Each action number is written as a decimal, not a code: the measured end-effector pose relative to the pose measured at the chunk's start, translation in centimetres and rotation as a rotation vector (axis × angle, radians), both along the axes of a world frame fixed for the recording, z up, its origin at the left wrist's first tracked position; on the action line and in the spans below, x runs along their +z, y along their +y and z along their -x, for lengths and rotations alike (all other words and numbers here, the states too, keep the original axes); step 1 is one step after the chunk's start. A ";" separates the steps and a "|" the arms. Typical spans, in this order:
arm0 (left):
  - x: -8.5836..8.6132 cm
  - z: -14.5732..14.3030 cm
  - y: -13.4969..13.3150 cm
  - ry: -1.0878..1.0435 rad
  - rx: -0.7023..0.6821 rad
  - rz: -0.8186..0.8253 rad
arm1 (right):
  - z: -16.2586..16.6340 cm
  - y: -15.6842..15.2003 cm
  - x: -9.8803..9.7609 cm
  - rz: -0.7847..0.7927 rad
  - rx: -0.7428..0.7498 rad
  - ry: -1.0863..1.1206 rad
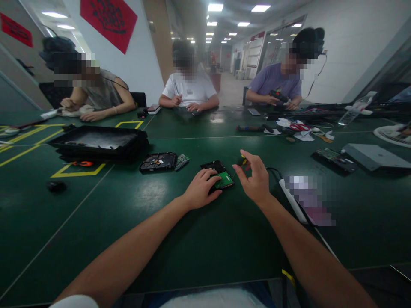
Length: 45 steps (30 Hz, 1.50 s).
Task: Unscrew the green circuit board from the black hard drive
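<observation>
A hard drive (226,180) with a green circuit board lies on the table in front of me. My left hand (203,188) is over its left part, fingers bent onto the board and thumb along the near side, gripping it against the table. Just right of the drive, my right hand (255,179) pinches a small screwdriver (244,161) with a yellow and dark handle, mostly hidden by the fingers. Its thin shaft points down towards the drive's right edge. Farther left lie another hard drive (158,162) and a loose circuit board (182,161).
Black trays (99,141) stand at the left, near a black mouse-like object (56,186). To the right are a phone on a white power strip (293,201), a drive (334,160) and a grey metal case (375,157). Three people sit across the green table (154,239).
</observation>
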<state>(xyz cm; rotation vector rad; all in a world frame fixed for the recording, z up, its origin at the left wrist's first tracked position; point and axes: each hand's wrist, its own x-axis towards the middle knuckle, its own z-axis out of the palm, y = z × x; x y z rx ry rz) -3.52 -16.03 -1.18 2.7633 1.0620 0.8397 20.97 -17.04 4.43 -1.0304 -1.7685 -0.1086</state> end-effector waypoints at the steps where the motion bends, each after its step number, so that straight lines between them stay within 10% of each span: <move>1: 0.0 0.0 0.0 0.001 -0.001 0.000 | 0.0 0.0 0.0 0.004 0.003 -0.005; 45: 0.2 0.0 -0.1 0.012 0.006 0.010 | -0.2 0.2 -0.6 0.153 0.170 0.102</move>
